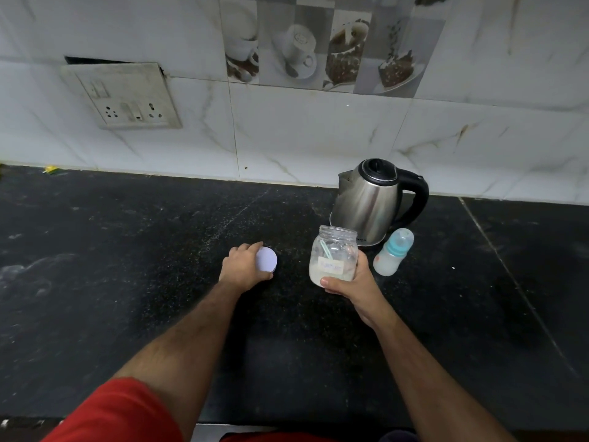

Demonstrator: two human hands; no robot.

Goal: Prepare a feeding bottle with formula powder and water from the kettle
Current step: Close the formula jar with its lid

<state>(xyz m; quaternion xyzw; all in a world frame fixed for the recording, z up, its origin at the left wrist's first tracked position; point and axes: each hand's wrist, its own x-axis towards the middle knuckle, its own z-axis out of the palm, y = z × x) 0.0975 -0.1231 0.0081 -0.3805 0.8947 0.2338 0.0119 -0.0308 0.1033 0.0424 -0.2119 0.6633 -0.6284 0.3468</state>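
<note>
A clear jar (334,253) with pale formula powder at its bottom and a small scoop inside stands open on the black counter. My right hand (350,282) grips it from the near side. To its left, my left hand (243,266) holds the jar's white lid (267,259) just above or on the counter. A feeding bottle (392,252) with a teal collar and clear cap stands right of the jar. Behind both stands a steel kettle (371,202), its black lid down and its black handle pointing right.
The black stone counter (127,266) stretches wide to the left and right. A white tiled wall (287,132) rises behind it, with a socket panel (124,97) at the upper left. The counter's front edge runs along the bottom of the view.
</note>
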